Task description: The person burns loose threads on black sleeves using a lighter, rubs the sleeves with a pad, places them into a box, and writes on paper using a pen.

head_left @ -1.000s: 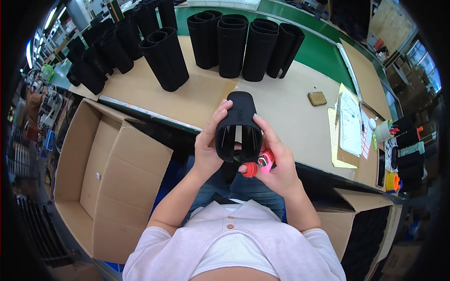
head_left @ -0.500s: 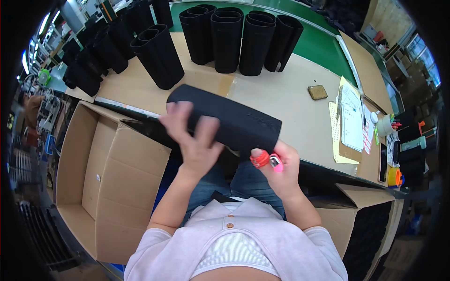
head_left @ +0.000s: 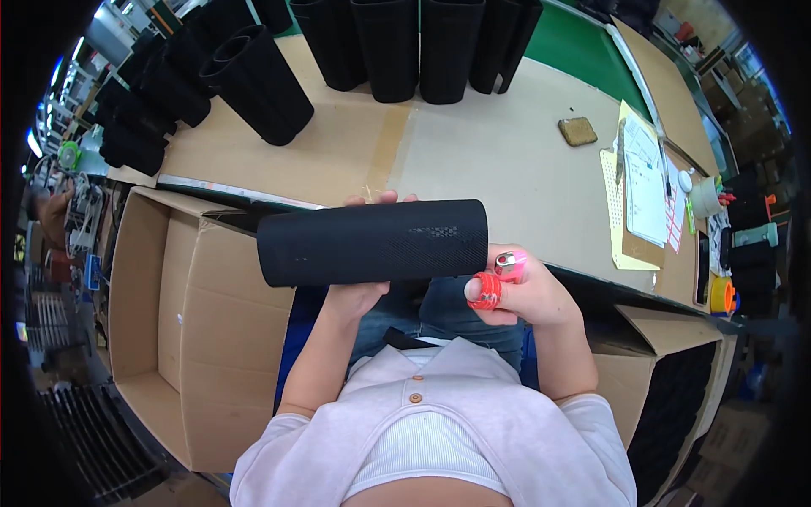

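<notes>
A black tube-shaped sleeve (head_left: 372,242) lies sideways across my hands, with a fine textured patch and small marks near its right end. My left hand (head_left: 359,296) is closed around it: fingertips show over the far edge, the thumb side below. At the sleeve's right end is my right hand (head_left: 536,291), fingers curled, fingertips right at the rim. A red wrap (head_left: 485,291) covers its thumb, and a small pink piece with a metal part (head_left: 509,265) sits at the index finger. I cannot tell whether the right fingers grip anything.
Similar black sleeves (head_left: 384,55) stand upright along the table's (head_left: 481,152) far side and left. A brown block (head_left: 577,131), papers (head_left: 644,190) and yellow tape (head_left: 722,296) lie right. Open cardboard boxes (head_left: 236,338) flank my lap; the right one (head_left: 612,372) has dark contents.
My left hand has gone from spread fingers beside the sleeve to a grip around it. The sleeve has turned nearly level and moved left and closer. My right hand has shifted slightly right.
</notes>
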A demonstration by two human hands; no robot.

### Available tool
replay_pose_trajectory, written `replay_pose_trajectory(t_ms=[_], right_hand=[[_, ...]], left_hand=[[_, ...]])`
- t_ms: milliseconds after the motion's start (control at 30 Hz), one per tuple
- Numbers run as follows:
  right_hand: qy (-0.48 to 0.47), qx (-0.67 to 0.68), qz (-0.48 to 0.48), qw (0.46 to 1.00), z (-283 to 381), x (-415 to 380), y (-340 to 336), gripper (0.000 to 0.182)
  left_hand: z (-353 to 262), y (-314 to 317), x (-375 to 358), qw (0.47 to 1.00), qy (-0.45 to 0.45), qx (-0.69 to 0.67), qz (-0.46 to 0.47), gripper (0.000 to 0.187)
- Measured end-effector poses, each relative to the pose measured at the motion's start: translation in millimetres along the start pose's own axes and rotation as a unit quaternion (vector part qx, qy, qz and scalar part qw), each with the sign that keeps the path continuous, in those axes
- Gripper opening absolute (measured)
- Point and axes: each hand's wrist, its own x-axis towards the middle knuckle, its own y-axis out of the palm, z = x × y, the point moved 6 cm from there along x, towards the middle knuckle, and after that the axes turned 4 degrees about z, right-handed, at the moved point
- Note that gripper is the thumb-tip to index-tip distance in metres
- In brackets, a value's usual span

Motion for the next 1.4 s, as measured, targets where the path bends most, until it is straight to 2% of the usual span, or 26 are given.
replay_pose_trajectory(t_ms=[133, 467, 567, 633, 1400], right_hand=[[-0.029, 0.131, 0.080, 0.988, -10.5, 4.1, 4.8, 0.013], [-0.036, 0.134, 0.065, 0.988, -12.3, 7.3, 5.3, 0.023], [-0.044, 0.128, 0.059, 0.989, -16.1, 8.1, 4.6, 0.017], [-0.052, 0.122, 0.055, 0.990, -18.8, 8.9, 3.6, 0.031], [-0.076, 0.159, 0.103, 0.979, -17.7, 6.3, 5.3, 0.027]], left_hand=[[3.5, -4.2, -1.1, 0.998, -0.015, -0.046, -0.036, 0.091], [8.2, -13.2, -3.3, 0.997, -0.029, -0.051, -0.056, 0.086], [7.5, -11.4, -1.5, 0.997, -0.023, -0.056, -0.038, 0.085], [6.0, -9.1, -0.9, 0.998, -0.014, -0.061, -0.019, 0.085], [2.0, -2.3, -3.4, 0.998, 0.008, -0.061, 0.006, 0.081]])
